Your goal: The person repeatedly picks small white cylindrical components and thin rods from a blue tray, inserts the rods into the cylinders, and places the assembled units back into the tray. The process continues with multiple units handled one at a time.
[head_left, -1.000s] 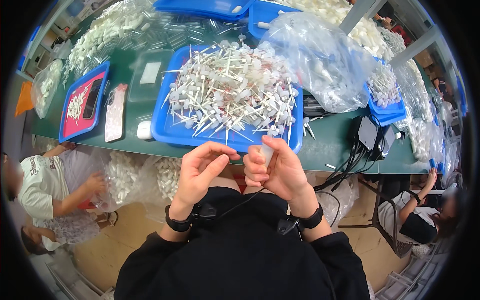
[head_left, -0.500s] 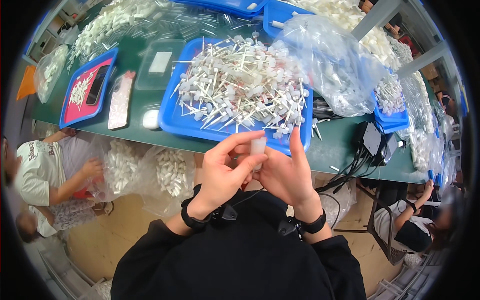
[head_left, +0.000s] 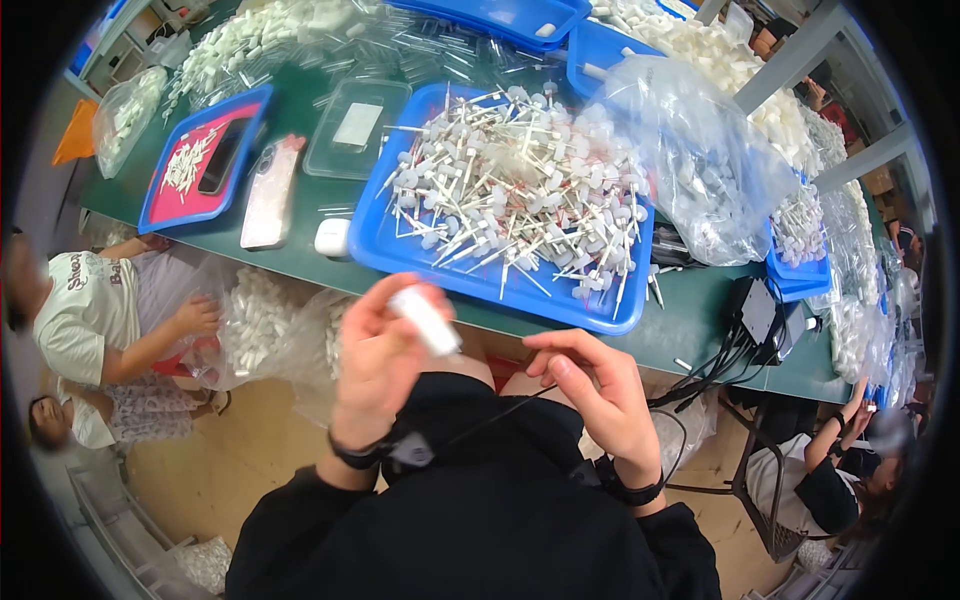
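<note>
My left hand [head_left: 375, 355] holds a small white plastic tube [head_left: 425, 320] between its fingertips, raised in front of my chest. My right hand [head_left: 600, 385] hangs beside it, a little lower, with the fingers curled loosely and nothing seen in them. Just beyond both hands a blue tray [head_left: 400, 255] sits on the green table [head_left: 310, 205], heaped with several white capped sticks [head_left: 510, 200].
A clear bag of white parts [head_left: 700, 170] lies right of the tray. A phone [head_left: 268, 195], a white earbud case [head_left: 331, 237], a clear lid [head_left: 355, 128] and a smaller blue tray [head_left: 205, 160] lie to the left. Black cables [head_left: 720, 360] hang off the table edge. Other people sit at left and lower right.
My hands were together on a small white part; now they have come apart, the left one keeping the white tube and the right one drawn away to the right.
</note>
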Action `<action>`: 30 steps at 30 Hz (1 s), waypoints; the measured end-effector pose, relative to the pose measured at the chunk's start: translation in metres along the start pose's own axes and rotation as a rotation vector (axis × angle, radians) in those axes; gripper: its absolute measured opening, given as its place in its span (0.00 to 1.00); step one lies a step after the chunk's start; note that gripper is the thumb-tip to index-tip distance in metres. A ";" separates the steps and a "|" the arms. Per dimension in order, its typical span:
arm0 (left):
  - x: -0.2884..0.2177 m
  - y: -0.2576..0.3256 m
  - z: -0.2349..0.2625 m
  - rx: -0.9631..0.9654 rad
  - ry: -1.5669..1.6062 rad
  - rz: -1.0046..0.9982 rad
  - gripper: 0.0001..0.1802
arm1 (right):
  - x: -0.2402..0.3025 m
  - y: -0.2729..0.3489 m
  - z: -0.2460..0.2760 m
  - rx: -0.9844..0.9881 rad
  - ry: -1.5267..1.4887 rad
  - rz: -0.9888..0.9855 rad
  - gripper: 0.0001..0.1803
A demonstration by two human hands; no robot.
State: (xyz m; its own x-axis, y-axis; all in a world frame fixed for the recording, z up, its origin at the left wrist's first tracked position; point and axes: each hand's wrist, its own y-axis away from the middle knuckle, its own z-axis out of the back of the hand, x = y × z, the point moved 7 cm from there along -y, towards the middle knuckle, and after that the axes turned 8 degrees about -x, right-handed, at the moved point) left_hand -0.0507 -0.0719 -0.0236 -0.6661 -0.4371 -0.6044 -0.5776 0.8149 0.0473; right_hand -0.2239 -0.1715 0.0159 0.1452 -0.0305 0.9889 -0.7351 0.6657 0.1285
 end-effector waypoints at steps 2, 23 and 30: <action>-0.030 0.016 0.046 -0.175 -0.034 -0.101 0.28 | -0.004 0.001 0.007 -0.031 0.072 0.004 0.13; -0.018 -0.004 -0.074 0.179 -0.177 -0.212 0.18 | 0.057 -0.013 -0.012 -0.323 0.088 0.716 0.12; -0.017 0.000 -0.068 0.180 -0.271 -0.258 0.18 | 0.050 -0.013 -0.013 -0.344 0.032 0.691 0.07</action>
State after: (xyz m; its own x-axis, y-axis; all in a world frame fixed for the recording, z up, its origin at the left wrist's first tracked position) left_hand -0.0714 -0.0901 0.0403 -0.3478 -0.5393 -0.7669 -0.6015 0.7558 -0.2587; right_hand -0.1990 -0.1718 0.0627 -0.2489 0.4939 0.8332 -0.4198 0.7202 -0.5523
